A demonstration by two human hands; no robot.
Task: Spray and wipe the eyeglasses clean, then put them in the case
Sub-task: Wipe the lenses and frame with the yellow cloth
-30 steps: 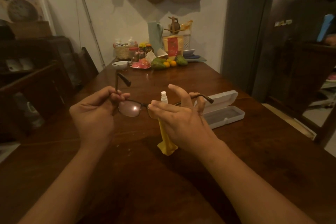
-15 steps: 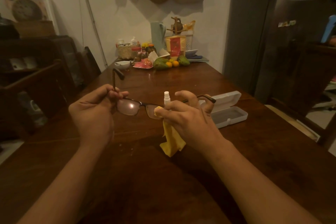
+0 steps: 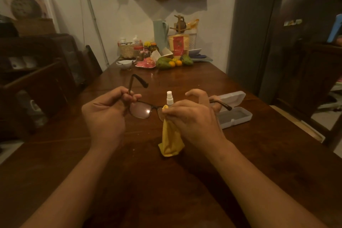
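Note:
Dark-framed eyeglasses (image 3: 140, 110) hang above the wooden table (image 3: 185, 181) with both temples unfolded. My left hand (image 3: 105, 114) pinches the frame at its left hinge. My right hand (image 3: 192, 120) grips a yellow cloth (image 3: 171, 139) against the right lens, which the cloth and fingers mostly hide. The cloth's tail hangs down to the table. A small white spray bottle (image 3: 169, 99) stands just behind my right hand; its base is hidden. The white glasses case (image 3: 234, 114) lies open on the table to the right of my right hand.
At the table's far end sit fruit (image 3: 163, 63), a white bowl (image 3: 124, 64), jars, a basket and a pale jug (image 3: 160, 33). A dark chair (image 3: 90, 61) stands at the left, and a refrigerator (image 3: 303, 33) on the right.
My right index finger has lifted and curled above the frame. The cloth has bunched tighter against the right lens. The left hand keeps its hold.

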